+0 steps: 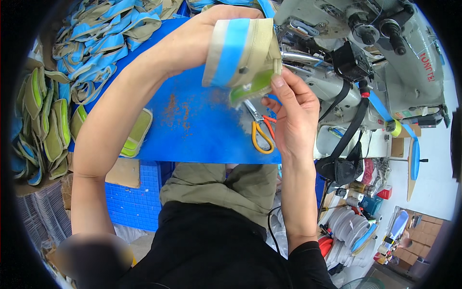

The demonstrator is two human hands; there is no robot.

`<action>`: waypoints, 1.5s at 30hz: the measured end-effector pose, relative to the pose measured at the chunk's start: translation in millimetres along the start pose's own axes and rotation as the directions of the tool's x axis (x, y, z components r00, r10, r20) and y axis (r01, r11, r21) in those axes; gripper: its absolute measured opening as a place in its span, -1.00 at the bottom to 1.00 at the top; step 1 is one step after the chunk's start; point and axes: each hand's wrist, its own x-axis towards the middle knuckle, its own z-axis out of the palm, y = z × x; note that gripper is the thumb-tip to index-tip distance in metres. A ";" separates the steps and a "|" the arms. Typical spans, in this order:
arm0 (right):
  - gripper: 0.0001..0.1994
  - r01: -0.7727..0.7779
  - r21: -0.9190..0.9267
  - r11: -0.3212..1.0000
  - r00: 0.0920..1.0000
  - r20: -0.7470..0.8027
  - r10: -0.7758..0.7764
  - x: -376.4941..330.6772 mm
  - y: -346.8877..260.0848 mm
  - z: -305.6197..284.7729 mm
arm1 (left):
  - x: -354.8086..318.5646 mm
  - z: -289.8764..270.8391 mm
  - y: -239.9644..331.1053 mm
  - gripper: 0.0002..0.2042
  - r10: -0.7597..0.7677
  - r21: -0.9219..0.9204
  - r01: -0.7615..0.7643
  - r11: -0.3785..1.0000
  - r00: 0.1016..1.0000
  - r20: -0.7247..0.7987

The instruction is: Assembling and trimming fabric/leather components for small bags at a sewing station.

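Note:
Up over the blue tabletop (192, 130) I hold a beige fabric band (262, 45) with a blue stripe and a bright green pad at its lower end. My left hand (226, 14) reaches around the far side of the band and holds it there; most of its fingers are hidden behind the cloth. With thumb and fingers, my right hand (291, 94) pinches the band's right edge beside the green pad. Just below lie scissors (261, 132) with orange and red handles, blades partly covered by the band and hand.
A grey sewing machine (409, 72) stands close on the right, with blue tape (380, 106) hanging from it. Blue-and-beige bands (103, 43) are heaped at the far left. Green-padded pieces (50, 115) fill a box at left, and another padded piece (137, 135) lies by my left forearm.

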 end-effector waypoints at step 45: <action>-0.83 0.529 -0.502 0.684 0.721 -0.160 -0.675 5.1 56.2 15.7 | -10.9 57.5 27.6 -0.76 -0.521 -0.372 0.465 0.803 0.852 -0.059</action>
